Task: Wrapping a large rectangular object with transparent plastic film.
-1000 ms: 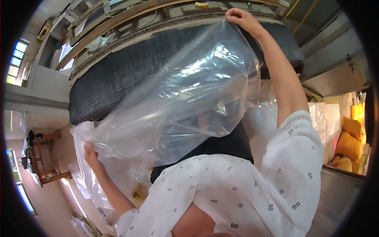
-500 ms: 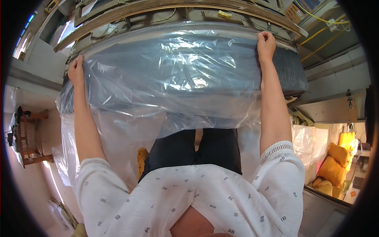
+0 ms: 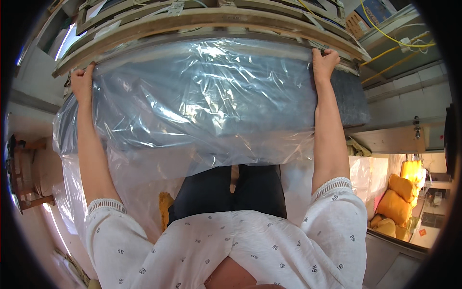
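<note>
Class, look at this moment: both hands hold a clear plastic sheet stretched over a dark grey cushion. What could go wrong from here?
1. The clear plastic sheet is thin and pulled taut between the left hand and right hand; it might tear at the gripped corners.
2. The dark grey cushion sticks out uncovered past the right hand, so that end may stay exposed.
3. Loose plastic hangs down by the legs and could snag or get stepped on.

Plastic-draped grey cushion (image 3: pixel 216 101) on wooden frame (image 3: pixel 207 21)
</note>
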### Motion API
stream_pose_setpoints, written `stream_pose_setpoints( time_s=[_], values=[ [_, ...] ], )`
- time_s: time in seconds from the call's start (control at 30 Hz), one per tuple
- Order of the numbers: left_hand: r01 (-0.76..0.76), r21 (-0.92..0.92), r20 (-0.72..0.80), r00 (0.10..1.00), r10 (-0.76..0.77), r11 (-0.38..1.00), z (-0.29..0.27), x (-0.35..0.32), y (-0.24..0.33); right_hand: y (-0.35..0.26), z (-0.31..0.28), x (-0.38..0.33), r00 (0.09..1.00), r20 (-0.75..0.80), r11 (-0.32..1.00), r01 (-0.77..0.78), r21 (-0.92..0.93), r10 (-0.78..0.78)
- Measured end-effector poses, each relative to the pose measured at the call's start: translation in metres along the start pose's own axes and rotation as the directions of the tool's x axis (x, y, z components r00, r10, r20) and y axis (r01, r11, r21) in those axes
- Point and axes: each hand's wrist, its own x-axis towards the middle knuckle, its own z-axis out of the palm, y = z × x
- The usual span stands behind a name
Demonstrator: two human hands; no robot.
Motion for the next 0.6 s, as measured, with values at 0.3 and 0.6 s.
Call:
stream_pose_setpoints(
  time_s=[0.3, 0.6],
  values=[
    [0.092, -0.361, 0.093, 0.994, -0.063, 0.928, -0.008, -0.004, -0.017, 0.001, 0.001, 0.006, 0.992, -0.107, 0.996, -0.053, 0.067, 0.060],
    [-0.304, -0.109, -0.043, 0.953, 0.301, 0.946, -0.004, -0.012, -0.020, -0.006, -0.005, 0.005, 0.985, -0.126, 0.990, -0.124, -0.061, 0.116]
  ],
)
